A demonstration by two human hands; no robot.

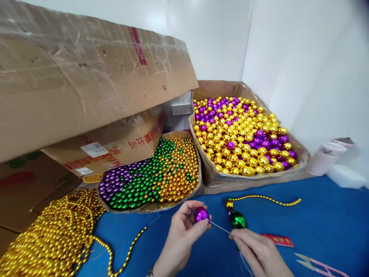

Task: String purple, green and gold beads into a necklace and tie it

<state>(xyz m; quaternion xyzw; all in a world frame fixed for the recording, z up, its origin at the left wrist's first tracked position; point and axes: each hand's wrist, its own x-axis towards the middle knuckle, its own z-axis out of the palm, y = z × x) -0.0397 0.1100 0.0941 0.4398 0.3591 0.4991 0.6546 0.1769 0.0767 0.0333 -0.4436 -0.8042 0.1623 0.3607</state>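
Nearest in the head view, a purple ball (201, 214) is held in the left grip (183, 232), with fingers curled around it, above the blue bench (210, 254). White thread (220, 227) is pinched tightly by the right grip (256, 250) and stretched to the ball. It seems the ball is being threaded or tied. For the next move, the ball should be held steady while the thread is pulled straight.

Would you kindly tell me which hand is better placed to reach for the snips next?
Probably the right hand: the pink-handled snips lie on its side, closer. The left hand is farther across and holds the purple ball. The right would first need to release the string.
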